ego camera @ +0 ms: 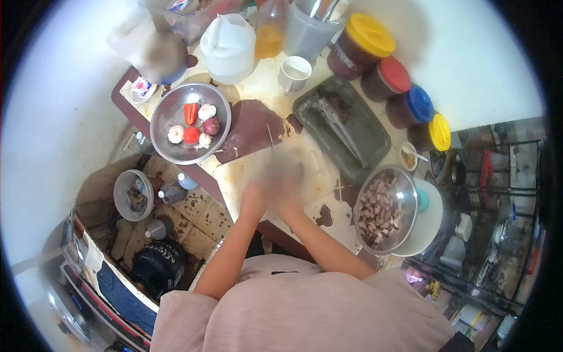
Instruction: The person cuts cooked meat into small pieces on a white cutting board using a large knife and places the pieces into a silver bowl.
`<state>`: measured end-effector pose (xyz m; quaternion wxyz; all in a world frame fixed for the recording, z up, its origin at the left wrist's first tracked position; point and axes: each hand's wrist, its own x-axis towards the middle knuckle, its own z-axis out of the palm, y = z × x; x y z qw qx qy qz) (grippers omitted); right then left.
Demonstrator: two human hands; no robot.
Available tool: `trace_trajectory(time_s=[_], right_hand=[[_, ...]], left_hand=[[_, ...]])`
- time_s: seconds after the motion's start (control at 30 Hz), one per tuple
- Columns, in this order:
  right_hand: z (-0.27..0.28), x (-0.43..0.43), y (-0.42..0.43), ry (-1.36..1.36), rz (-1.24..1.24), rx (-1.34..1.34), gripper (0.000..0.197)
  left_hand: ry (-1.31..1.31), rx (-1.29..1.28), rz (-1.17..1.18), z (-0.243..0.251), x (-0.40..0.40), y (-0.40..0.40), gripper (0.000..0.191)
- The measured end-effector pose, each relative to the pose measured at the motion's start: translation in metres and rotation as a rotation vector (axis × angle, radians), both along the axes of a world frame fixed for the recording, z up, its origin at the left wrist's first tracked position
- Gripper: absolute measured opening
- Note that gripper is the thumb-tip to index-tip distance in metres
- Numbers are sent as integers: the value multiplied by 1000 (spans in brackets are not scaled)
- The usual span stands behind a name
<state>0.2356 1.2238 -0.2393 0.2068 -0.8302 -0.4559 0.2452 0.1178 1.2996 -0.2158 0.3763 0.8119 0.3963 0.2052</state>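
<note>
Over a pale cutting board (233,176) my left hand (259,182) and my right hand (288,182) are close together, both badly blurred. A thin dark line, perhaps a blade, sticks up beyond them; which hand has it I cannot tell. To the left a metal colander (159,132) holds several garlic bulbs, a red onion (211,126), a tomato (191,135) and a piece of red pepper or carrot (190,113). A metal bowl of chopped meat (379,209) rests at the right, partly over a white round container (433,220).
A dark tray (303,103) with metal tongs (341,130) lies beyond the board at the right. Behind stand a white mug (295,72), a plastic jug (228,50) and several lidded jars. The table's left edge drops to a floor with a bucket (151,207) and bottles.
</note>
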Motion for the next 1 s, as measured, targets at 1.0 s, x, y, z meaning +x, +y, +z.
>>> trace_trajectory(time_s=[1.0], right_hand=[[8,0,-25,-67,180,-15,34]], left_hand=[[-182,-78,134,7,-2,0,23]])
